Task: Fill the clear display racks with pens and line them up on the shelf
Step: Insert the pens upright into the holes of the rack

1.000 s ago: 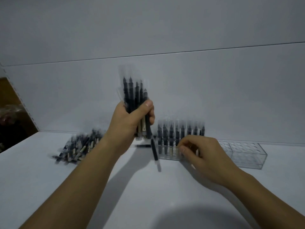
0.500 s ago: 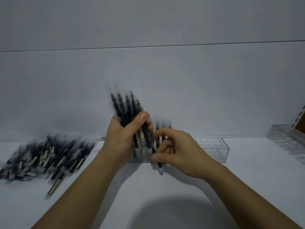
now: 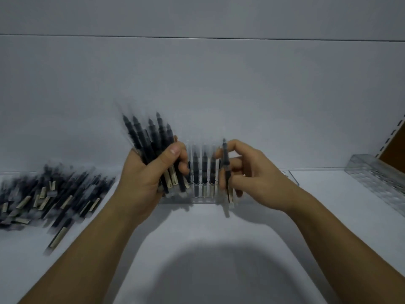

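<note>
1. The left hand (image 3: 151, 174) is clenched around a bundle of black pens (image 3: 151, 139). The thumb crosses the front, and the tips fan upward and to the left.
2. The right hand (image 3: 249, 172) pinches a single black pen (image 3: 225, 165) between thumb and fingers. It holds the pen nearly upright, tip up.
3. That pen's lower end is in front of the clear display rack (image 3: 192, 200); blur hides whether it touches the rack.
4. The rack lies on the white shelf (image 3: 197, 238) behind both hands. A few standing pens (image 3: 204, 170) show in the gap between the hands.
5. A loose pile of pens (image 3: 50, 194) lies on the shelf to the left, well apart from the rack.
6. A second clear rack (image 3: 377, 178) sits at the far right, beside a slotted upright (image 3: 392, 137).
</note>
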The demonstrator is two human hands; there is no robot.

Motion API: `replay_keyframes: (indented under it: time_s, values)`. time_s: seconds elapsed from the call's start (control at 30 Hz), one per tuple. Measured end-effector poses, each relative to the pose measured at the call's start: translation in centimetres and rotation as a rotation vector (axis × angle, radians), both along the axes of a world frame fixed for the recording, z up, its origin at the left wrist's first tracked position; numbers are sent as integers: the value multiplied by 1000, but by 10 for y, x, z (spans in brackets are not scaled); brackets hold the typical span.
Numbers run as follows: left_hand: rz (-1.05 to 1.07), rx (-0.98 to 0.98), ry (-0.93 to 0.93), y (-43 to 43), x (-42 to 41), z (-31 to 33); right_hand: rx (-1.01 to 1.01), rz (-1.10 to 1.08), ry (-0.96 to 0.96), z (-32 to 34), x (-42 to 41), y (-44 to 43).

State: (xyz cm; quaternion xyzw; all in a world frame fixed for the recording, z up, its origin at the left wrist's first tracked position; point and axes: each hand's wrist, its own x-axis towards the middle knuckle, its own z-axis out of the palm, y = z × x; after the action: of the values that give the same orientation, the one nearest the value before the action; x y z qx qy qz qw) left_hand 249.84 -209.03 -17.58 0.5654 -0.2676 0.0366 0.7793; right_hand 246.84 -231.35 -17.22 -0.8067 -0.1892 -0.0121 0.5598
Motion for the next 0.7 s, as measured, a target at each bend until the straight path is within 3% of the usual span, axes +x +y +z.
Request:
replay_keyframes:
  time_s: [0.23, 0.37, 0.47, 0.7]
  values:
    - [-76, 249, -17, -18, -11, -26, 223, -109, -42, 4, 3, -10]
    - [-218, 342, -20, -25, -16, -36, 303, -314, -129, 0, 9, -11]
    - [-254, 321, 49, -29, -14, -43, 300, -444, -204, -4, 14, -15]
    - [-243, 351, 136, -21, -1, -58, 199, -502, -316, -10, 18, -13]
